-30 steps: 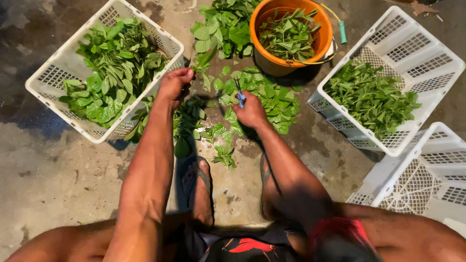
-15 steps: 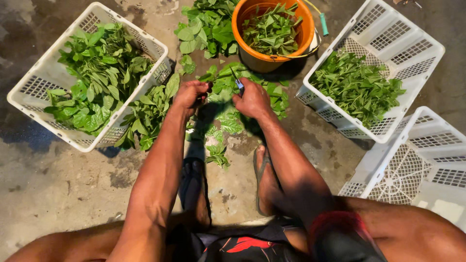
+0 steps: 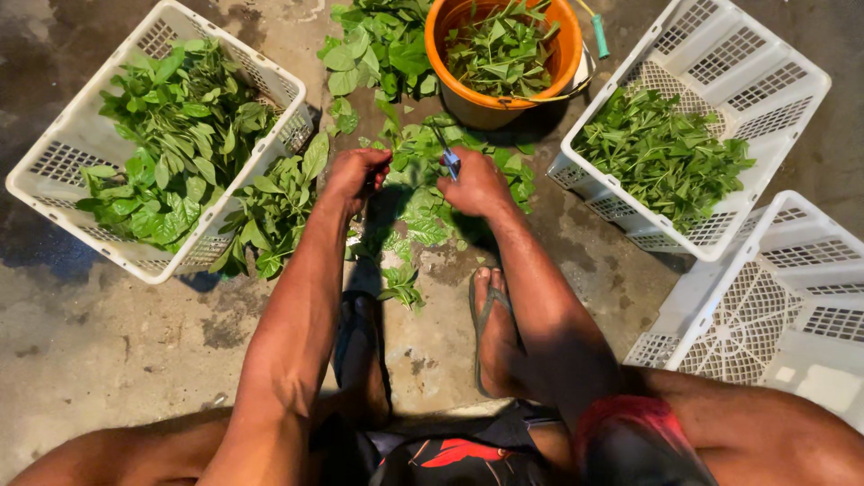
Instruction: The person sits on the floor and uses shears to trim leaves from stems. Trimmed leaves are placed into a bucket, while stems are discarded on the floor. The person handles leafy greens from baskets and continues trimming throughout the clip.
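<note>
Both hands came together before the orange bucket (image 3: 504, 63): left hand (image 3: 355, 175) pinches leaves (image 3: 418, 193), right hand (image 3: 477, 184) grips scissors (image 3: 448, 157) pointing toward it.

No packages, labels, signs or screens show anywhere around the orange bucket (image 3: 504, 63); only loose leaves and open white plastic crates (image 3: 720, 108) lie beside it, none wrapped or marked

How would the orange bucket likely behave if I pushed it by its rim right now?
The orange bucket is taller than the crates and only partly filled with leaves, so it is probably light and might tip rather than slide. The concrete floor looks rough and damp, likely adding drag. Its wire handle hangs loose and may swing.
</note>
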